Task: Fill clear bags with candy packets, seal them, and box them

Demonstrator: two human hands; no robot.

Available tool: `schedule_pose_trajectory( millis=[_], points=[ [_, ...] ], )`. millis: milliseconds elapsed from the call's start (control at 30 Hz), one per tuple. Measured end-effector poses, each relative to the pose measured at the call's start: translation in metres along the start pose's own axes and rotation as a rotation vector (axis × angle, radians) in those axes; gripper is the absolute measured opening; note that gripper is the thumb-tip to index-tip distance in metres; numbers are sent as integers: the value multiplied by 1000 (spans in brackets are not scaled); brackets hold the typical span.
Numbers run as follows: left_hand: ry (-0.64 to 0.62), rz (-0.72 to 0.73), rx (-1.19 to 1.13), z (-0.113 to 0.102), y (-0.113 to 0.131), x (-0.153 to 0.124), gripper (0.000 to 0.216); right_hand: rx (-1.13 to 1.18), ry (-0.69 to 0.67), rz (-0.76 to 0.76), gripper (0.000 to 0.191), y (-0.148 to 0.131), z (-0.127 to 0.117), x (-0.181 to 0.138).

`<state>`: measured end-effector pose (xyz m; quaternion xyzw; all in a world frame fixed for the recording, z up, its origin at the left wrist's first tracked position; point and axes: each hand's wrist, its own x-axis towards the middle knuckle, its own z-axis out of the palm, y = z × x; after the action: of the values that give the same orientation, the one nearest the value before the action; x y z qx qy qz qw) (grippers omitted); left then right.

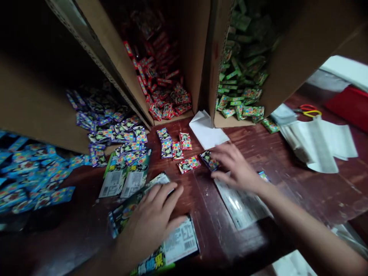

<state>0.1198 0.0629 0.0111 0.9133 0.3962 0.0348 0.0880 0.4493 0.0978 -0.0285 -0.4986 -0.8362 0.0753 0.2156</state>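
Observation:
My left hand (151, 214) rests flat over printed candy pouches, its fingers stretched out. One dark pouch (122, 209) lies under it, and another pouch with a white label (182, 239) shows beyond the thumb. My right hand (237, 168), a little blurred, hovers with fingers apart beside a dark purple candy packet (209, 160); whether the fingertips touch it I cannot tell. Below the right hand lies a silvery pouch (241, 203). Several small packets lie between the hands, among them a red packet (189, 164) and a purple packet (166, 148).
Cardboard boxes on their sides hold red packets (155, 80), green packets (241, 92) and purple packets (115, 130). Blue packets (34, 172) heap at the left. Two labelled pouches (112, 184) lie near the purple heap. White paper (207, 132), scissors (312, 111) and white sheets (322, 145) lie farther right.

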Motion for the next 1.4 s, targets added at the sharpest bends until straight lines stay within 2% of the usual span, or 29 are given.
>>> schedule_pose_trajectory(
  millis=[67,100,167,233,333,433,500,567,600,667,700,767,800,867,933,1033,1100,1167,1300,1400],
  points=[
    [20,-41,48,-2,-6,49,50,-228,60,259,66,55,-17,33],
    [19,-70,80,0,-8,73,51,-352,48,390,70,82,-25,47],
    [7,-120,147,9,-9,113,55,-444,75,512,70,126,-36,70],
    [-25,-124,181,17,-8,137,49,-490,71,560,64,158,-45,84],
    [-66,-78,188,19,-6,144,32,-522,30,580,52,184,-59,91],
    [-79,-12,186,8,-1,127,28,-500,4,583,45,186,-77,85],
    [-119,87,133,1,4,111,29,-448,14,573,54,169,-85,74],
    [-171,204,50,-2,10,95,32,-272,25,534,73,132,-84,52],
    [-193,253,14,-1,13,88,34,-11,28,486,72,106,-79,37],
    [-214,296,-31,3,17,78,42,552,-7,412,59,43,-61,0],
    [-209,281,-45,5,19,75,49,752,-69,440,53,10,-47,-21],
    [-178,183,-59,11,23,73,72,1046,-123,572,35,-50,-16,-60],
    [-162,121,-60,14,25,73,87,1111,-123,647,34,-73,-1,-77],
    [-160,32,-41,19,32,74,104,1082,-35,742,35,-102,25,-104],
    [-193,22,-17,24,40,71,99,907,45,746,41,-110,36,-120],
    [-222,100,-75,31,53,59,88,546,65,541,63,-103,29,-133],
    [-228,174,-151,34,60,49,86,367,-11,362,83,-97,19,-137],
    [-239,230,-197,37,64,39,85,279,-103,247,93,-95,12,-139],
    [-236,266,-206,35,65,25,83,203,-170,236,88,-98,10,-134],
    [-197,205,-190,31,64,17,79,217,-128,293,79,-102,3,-127]
  ],
)
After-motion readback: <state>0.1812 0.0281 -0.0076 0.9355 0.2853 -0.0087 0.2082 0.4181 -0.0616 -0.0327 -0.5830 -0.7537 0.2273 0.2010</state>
